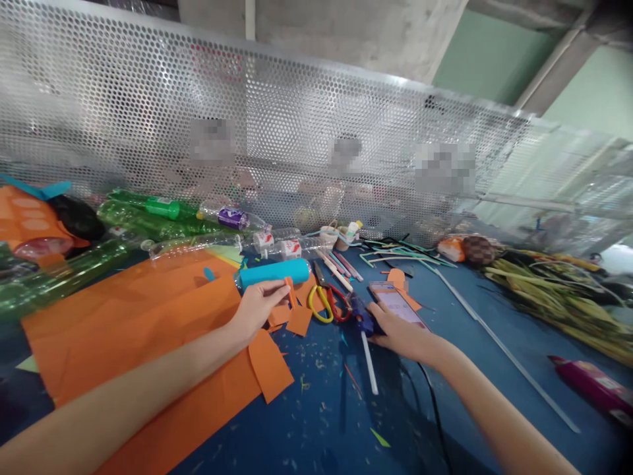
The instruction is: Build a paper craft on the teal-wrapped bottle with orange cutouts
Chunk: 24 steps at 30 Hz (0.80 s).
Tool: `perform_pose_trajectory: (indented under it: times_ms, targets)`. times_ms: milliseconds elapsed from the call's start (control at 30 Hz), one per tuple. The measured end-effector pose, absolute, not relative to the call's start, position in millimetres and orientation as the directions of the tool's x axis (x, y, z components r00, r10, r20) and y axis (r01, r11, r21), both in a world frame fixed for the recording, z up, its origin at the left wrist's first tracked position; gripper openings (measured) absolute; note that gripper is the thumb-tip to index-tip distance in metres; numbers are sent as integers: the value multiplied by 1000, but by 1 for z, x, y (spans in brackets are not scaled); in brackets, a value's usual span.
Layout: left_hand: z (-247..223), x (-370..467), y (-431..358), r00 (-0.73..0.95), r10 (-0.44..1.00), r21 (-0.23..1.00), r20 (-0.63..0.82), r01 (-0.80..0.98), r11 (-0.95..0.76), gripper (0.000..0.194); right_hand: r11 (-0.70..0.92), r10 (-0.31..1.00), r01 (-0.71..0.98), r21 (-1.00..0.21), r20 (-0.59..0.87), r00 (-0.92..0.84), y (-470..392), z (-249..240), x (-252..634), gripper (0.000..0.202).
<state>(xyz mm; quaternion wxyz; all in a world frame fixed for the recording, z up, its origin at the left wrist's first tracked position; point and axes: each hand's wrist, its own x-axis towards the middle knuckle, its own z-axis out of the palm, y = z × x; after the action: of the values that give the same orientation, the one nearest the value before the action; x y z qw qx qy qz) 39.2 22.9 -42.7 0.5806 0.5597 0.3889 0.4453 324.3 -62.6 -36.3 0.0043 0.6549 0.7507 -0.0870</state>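
My left hand (257,309) pinches a small strip of orange paper (291,293) between thumb and fingers. Just beyond it lies a bottle wrapped in blue paper (275,272). With fingers closed round it, my right hand (395,328) grips a dark blue glue gun (363,318), a white glue stick (370,366) jutting from its back end. Scissors with yellow handles (321,305) and scissors with red handles (338,305) lie between the two hands. A phone (395,302) is partly covered by my right hand. Orange paper scraps (299,320) lie near my left hand.
Large orange sheets (188,369) spread over the blue table (316,422) at left. Green bottles (148,218) and clear bottles (192,247) line the back, before a perforated metal screen (297,132). A black cord (435,409) trails at right, near a purple bottle (588,386) and dried leaves (558,300).
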Motion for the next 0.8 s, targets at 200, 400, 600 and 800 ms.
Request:
perform_pose_trajectory:
  times_ms: [200, 400, 600, 800]
  targets:
    - [-43, 40, 22, 309, 950, 997, 49, -68, -30, 28, 131, 973, 936, -326, -141, -185, -85, -35, 337, 31]
    - [-47, 39, 23, 322, 946, 997, 47, -67, -27, 29, 127, 980, 935, -331, -105, -170, -102, -36, 343, 28]
    - [-45, 39, 21, 322, 946, 996, 29, -89, 0, 26, 155, 979, 943, -295, -84, -187, -99, -43, 356, 37]
    - [-38, 42, 17, 321, 947, 994, -16, -95, 49, 21, 131, 988, 981, -143, -65, -142, -80, -46, 356, 43]
